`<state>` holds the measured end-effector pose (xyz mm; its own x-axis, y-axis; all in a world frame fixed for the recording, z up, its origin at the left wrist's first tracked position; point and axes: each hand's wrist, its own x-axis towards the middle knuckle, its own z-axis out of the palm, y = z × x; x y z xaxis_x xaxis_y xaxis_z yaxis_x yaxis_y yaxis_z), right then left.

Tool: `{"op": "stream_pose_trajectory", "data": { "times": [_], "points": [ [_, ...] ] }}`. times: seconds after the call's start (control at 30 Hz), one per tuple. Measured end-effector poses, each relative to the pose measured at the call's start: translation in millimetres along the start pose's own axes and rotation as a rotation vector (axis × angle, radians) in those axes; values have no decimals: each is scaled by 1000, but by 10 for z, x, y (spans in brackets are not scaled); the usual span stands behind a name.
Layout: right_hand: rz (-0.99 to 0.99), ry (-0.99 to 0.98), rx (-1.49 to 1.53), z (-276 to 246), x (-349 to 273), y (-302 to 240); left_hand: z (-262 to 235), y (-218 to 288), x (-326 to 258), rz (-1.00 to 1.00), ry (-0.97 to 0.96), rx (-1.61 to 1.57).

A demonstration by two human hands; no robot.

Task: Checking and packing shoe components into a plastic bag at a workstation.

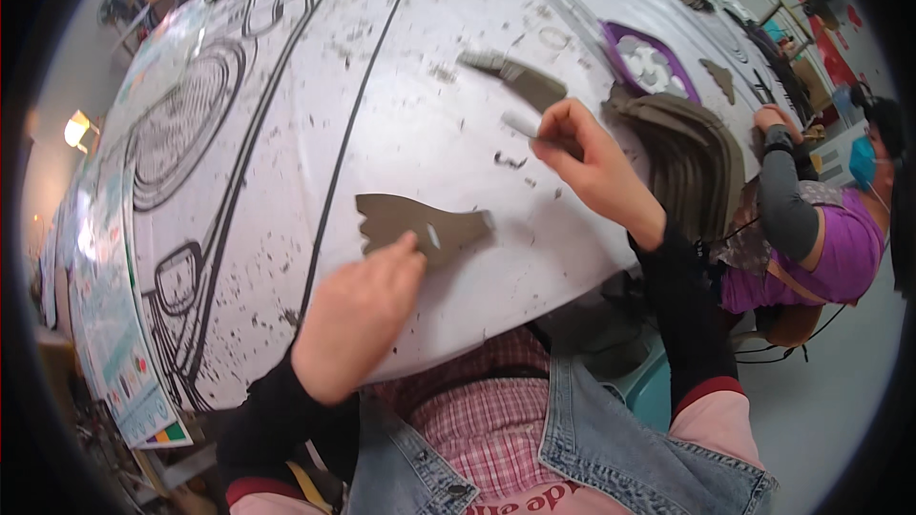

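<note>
My left hand point(358, 324) has its fingertips together at the lower edge of a flat dark-brown cut piece point(396, 215). That piece is fan-shaped, scalloped on its left side and narrowing to the right, with a small white mark near the fingers; my left thumb is hidden. Up and to the right, thumb and fingertips of my right hand point(601, 167) are pinched together. A small pale grey strip point(520, 124), blurred, sticks out to the left of them. Just beyond lies a long curved brown piece point(515, 76) on the white table cover point(382, 133).
A stack of brown cut pieces point(697, 157) sits at the table's right edge. Behind it stands a purple basket point(608, 33) with white round things. Dark scraps litter the printed cover. At the right, another person point(821, 238) works at the same table.
</note>
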<state>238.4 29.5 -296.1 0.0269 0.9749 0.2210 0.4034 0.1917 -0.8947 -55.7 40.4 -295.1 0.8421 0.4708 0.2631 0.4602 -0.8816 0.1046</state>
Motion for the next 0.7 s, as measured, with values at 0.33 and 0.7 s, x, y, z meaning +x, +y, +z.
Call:
{"op": "stream_pose_trajectory", "data": {
  "times": [0.33,0.7],
  "points": [
    [433,-217,283,46,-522,-102,207,272,115,48,-186,-270],
    [709,-280,-9,4,-352,-97,309,288,153,59,-290,-202]
  ]
}}
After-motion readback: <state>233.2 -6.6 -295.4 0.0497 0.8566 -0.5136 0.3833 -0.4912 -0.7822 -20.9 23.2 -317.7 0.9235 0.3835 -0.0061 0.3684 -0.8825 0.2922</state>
